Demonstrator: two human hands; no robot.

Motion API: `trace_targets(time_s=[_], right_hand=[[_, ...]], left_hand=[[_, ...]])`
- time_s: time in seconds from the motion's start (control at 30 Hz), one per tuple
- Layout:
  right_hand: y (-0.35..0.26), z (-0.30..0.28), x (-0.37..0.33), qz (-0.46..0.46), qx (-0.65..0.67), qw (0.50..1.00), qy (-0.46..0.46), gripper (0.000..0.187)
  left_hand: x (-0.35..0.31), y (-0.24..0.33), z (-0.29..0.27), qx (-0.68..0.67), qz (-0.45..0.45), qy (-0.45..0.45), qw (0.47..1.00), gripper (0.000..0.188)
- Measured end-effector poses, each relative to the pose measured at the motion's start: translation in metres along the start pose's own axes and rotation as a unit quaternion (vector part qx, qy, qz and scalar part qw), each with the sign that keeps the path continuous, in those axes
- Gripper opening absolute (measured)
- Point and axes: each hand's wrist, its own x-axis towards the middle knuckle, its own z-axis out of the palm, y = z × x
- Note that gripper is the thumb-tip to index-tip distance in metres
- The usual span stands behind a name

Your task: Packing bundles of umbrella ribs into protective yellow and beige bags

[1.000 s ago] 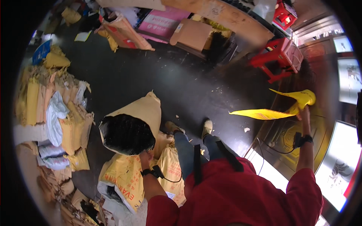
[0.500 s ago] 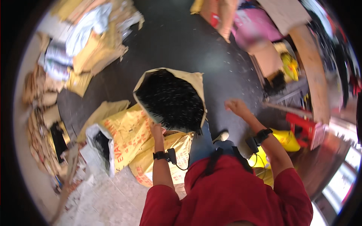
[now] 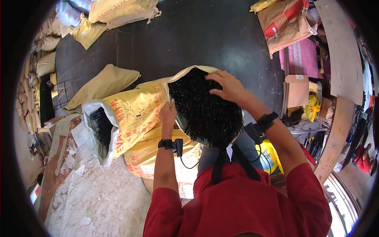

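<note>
An open sack (image 3: 172, 81) packed with thin black strip-like pieces (image 3: 205, 110) stands in front of my body, its mouth facing up. My left hand (image 3: 167, 113) is closed on the left edge of the sack's mouth, thumb upward. Over the upper right of the black pieces reaches my right hand (image 3: 228, 87), its fingers apart and slightly bent near the far rim; nothing shows in it. Beside the sack on the left lies a yellow printed bag (image 3: 138, 112). A white-lined bag (image 3: 114, 132), also with black pieces inside, opens next to it.
Empty-looking tan sacking (image 3: 104, 85) lies beyond the yellow bag. Filled sacks (image 3: 122, 12) are piled at the far left. A brown and red sack (image 3: 280, 27), a cardboard box (image 3: 297, 93) and a wooden board (image 3: 333, 138) line the right side. Dark floor (image 3: 197, 35) stretches ahead.
My right hand has come left from beside the sack to over the black pieces. The view has shifted; my left hand stays at the sack's left edge.
</note>
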Motion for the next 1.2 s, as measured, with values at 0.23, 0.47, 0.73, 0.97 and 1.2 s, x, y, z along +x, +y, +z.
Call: trace_targets(time_s=[0.23,0.47,0.73,0.97,1.2], right_hand=[[0.030,-0.020,-0.125,-0.041,-0.060,0.991,-0.110,0.014],[0.039,-0.033,-0.133,0.238,-0.292,0.918,-0.126,0.016],[0.178,-0.111,-0.212,0.383,0.105,0.918,0.021,0.036],[0.111,-0.033,-0.224,0.304,0.097,0.937,-0.141,0.078],[0.083,0.009,-0.104,0.368,0.070,0.923,0.091,0.058]], left_hand=[[-0.032,0.036,0.023,-0.031,0.305,0.043,0.951,0.047],[-0.008,0.036,0.013,-0.012,0.179,0.046,0.983,0.019],[-0.016,0.107,0.007,0.028,0.260,0.019,0.965,0.046],[0.031,0.105,-0.015,0.106,0.270,0.002,0.957,0.036],[0.065,0.103,-0.023,0.004,0.248,-0.017,0.969,0.022]])
